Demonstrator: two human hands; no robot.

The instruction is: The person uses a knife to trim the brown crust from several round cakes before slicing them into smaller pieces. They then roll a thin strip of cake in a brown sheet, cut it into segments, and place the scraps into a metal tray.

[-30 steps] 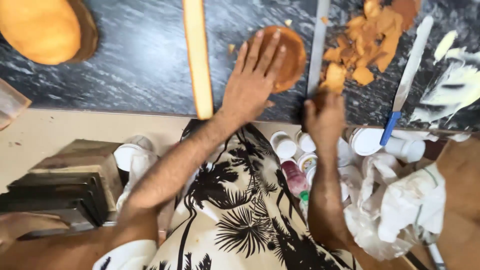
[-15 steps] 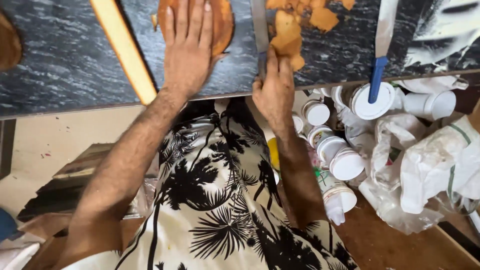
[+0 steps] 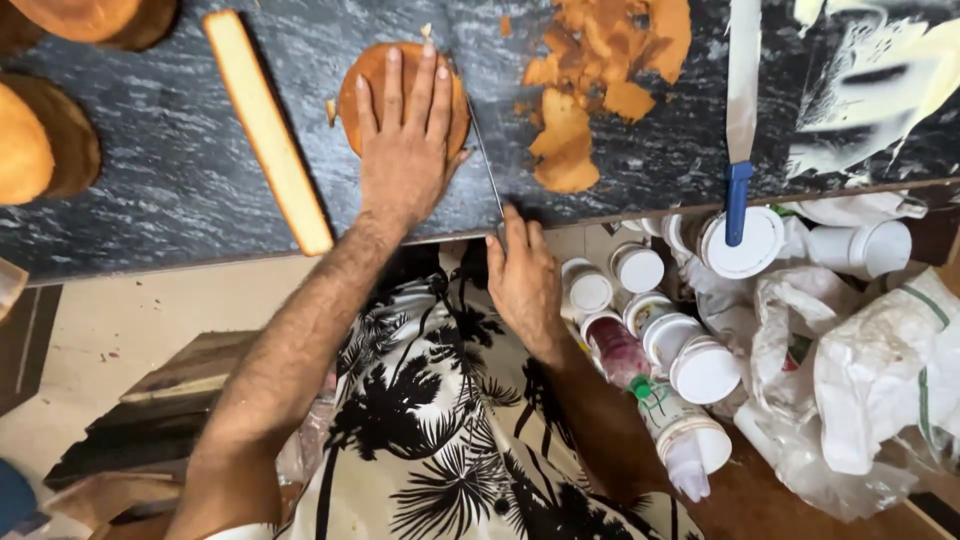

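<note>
My left hand (image 3: 405,140) lies flat, fingers spread, on top of a small round brown cake (image 3: 362,85) on the dark marbled counter (image 3: 170,200). My right hand (image 3: 522,280) is at the counter's near edge, closed around the handle of a long thin knife (image 3: 482,150). The blade runs up along the right side of the cake, close to my left hand's little finger. A heap of orange-brown cake trimmings (image 3: 590,80) lies to the right of the blade.
A long pale cake strip (image 3: 268,130) lies left of the cake; more round cakes (image 3: 40,140) sit far left. A blue-handled spatula (image 3: 740,120) and cream smears (image 3: 870,90) are at right. Below the counter stand several white-lidded jars (image 3: 640,300) and plastic bags (image 3: 880,380).
The view has shifted, so the counter sits lower in the picture. My left hand stays flat on the cake and my right hand keeps the knife beside it.
</note>
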